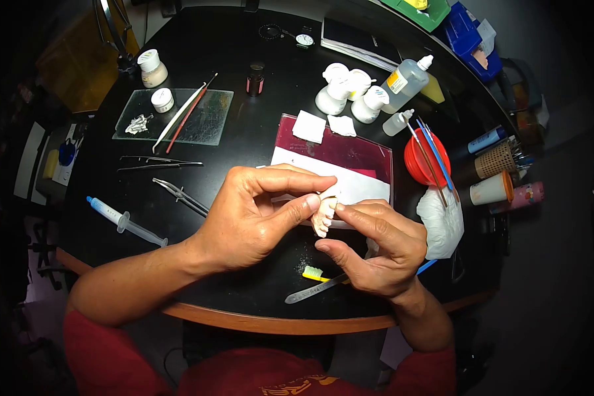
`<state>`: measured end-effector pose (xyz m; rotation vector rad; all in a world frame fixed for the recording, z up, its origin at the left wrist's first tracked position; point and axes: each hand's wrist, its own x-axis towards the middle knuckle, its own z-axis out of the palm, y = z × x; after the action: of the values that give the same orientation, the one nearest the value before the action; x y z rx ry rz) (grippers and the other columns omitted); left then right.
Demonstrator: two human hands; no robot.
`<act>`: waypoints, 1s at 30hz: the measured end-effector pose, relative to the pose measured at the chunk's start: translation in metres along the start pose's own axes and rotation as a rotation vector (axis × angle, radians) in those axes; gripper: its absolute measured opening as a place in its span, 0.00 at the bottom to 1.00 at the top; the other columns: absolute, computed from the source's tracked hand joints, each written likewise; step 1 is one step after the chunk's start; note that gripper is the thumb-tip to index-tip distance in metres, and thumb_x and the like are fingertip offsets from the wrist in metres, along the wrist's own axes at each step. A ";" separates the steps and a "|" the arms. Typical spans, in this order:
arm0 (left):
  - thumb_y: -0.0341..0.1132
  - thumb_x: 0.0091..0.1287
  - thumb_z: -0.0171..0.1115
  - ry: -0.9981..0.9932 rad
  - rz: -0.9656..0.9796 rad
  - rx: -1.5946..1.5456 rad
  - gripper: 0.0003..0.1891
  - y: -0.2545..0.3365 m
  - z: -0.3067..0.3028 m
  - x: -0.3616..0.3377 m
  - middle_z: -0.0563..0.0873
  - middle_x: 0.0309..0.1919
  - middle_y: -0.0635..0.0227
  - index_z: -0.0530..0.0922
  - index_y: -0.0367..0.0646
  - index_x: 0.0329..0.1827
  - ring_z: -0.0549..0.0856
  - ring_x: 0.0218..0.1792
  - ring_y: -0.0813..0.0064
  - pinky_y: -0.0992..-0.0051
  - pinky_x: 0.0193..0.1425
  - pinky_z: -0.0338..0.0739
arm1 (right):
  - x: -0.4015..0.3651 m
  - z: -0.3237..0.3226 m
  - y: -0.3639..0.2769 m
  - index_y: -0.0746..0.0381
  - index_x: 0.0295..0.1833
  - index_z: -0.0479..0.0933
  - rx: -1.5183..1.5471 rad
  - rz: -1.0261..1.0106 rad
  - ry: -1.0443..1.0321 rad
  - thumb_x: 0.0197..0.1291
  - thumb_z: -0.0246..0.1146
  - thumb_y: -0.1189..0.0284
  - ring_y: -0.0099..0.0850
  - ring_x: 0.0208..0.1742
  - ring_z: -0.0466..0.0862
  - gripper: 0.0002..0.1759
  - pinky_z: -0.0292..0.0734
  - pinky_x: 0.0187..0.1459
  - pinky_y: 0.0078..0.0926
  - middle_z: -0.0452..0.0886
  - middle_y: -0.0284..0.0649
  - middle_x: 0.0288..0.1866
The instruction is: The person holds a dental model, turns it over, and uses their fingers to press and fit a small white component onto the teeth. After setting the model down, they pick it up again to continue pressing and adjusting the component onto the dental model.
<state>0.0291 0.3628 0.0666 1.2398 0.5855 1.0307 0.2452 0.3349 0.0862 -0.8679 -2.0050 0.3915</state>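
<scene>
Between my two hands, above the front of the desk, is a cream-coloured dental cast [323,219] with a row of teeth along it. My left hand [244,214] grips its upper end between thumb and fingers. From the other side my right hand [386,247] has its index fingertip against the cast, with the thumb just below it; its other fingers are curled. A small pale edge shows by my left fingertips, too small to name. Beneath the hands lie a yellow toothbrush [314,272], a metal scalpel handle [303,292] and scattered white powder.
Behind my hands is a dark red plate [290,146] with white paper. To the left lie a syringe [127,220], tweezers [178,193] and a glass slab [208,122] with tools. At right stand a red bowl [416,165] with brushes, and bottles [406,82].
</scene>
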 end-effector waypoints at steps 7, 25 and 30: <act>0.25 0.74 0.63 0.025 -0.023 -0.003 0.13 0.002 0.000 0.002 0.89 0.52 0.54 0.83 0.28 0.59 0.87 0.54 0.73 0.72 0.62 0.82 | 0.001 0.002 0.002 0.68 0.47 0.88 -0.033 -0.053 -0.018 0.46 0.81 0.79 0.36 0.36 0.91 0.19 0.83 0.40 0.27 0.91 0.45 0.37; 0.25 0.73 0.65 -0.012 -0.039 0.073 0.11 0.003 -0.005 0.004 0.88 0.47 0.55 0.86 0.29 0.54 0.87 0.43 0.77 0.77 0.48 0.83 | -0.001 0.006 0.005 0.67 0.42 0.89 -0.061 -0.059 -0.002 0.50 0.77 0.83 0.34 0.34 0.91 0.11 0.85 0.43 0.28 0.91 0.44 0.35; 0.27 0.74 0.65 -0.021 -0.041 0.082 0.11 0.004 -0.007 0.004 0.90 0.42 0.58 0.86 0.28 0.53 0.87 0.38 0.79 0.79 0.45 0.83 | -0.001 0.008 0.005 0.67 0.41 0.89 -0.053 -0.068 -0.004 0.50 0.77 0.83 0.34 0.33 0.91 0.11 0.85 0.43 0.28 0.91 0.44 0.35</act>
<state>0.0244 0.3696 0.0690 1.3039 0.6395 0.9665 0.2412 0.3378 0.0789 -0.8294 -2.0507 0.3029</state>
